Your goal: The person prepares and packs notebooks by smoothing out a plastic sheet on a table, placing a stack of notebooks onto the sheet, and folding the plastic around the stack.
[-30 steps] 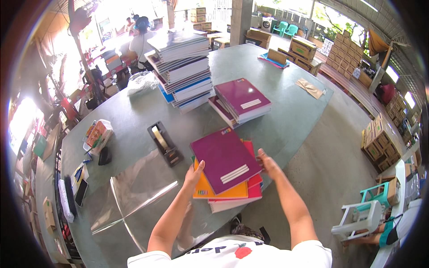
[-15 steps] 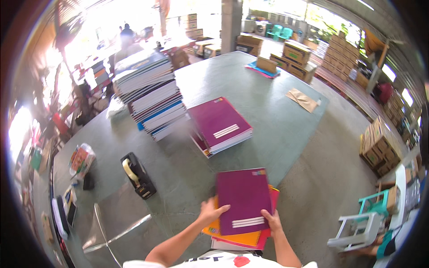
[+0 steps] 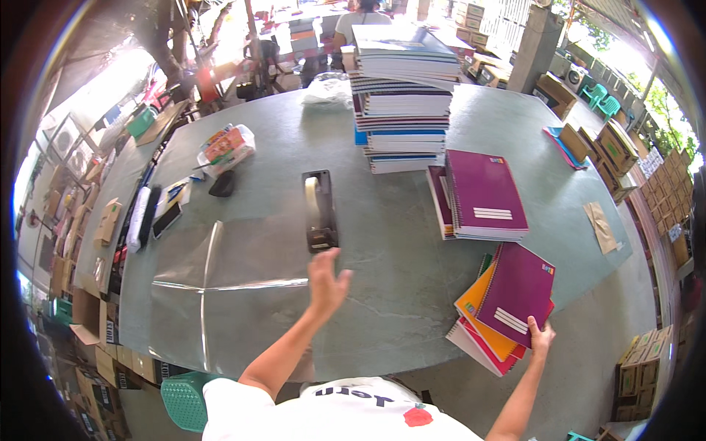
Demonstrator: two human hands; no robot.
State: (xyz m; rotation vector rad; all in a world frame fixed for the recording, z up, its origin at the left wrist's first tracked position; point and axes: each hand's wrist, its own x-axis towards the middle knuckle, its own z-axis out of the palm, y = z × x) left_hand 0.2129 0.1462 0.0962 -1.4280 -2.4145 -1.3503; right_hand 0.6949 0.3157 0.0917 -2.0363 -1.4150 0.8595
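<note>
My right hand (image 3: 542,334) grips the lower right edge of a fanned bunch of spiral notebooks, its thumb on top. A purple notebook (image 3: 517,290) lies uppermost, with an orange notebook (image 3: 478,301) and red and white edges showing beneath it. My left hand (image 3: 327,283) reaches over the table with fingers apart and nothing in it. Its fingertips are close to the near end of a black tape dispenser (image 3: 323,231); whether they touch cannot be told. Left of that hand lies a clear plastic sheet (image 3: 246,257) with crossing creases. A pile of purple notebooks (image 3: 489,191) sits beyond the bunch.
A tall pile of notebooks (image 3: 404,106) stands at the back of the grey-green table (image 3: 382,301). A plastic bag with colourful contents (image 3: 226,151) and a phone (image 3: 168,220) lie at left. Brown paper (image 3: 601,228) is near the right edge. A green stool (image 3: 185,400) stands below left.
My left hand has let go of the notebooks and moved left to the tape dispenser. The notebooks remain in my right hand, farther right. The view has turned left.
</note>
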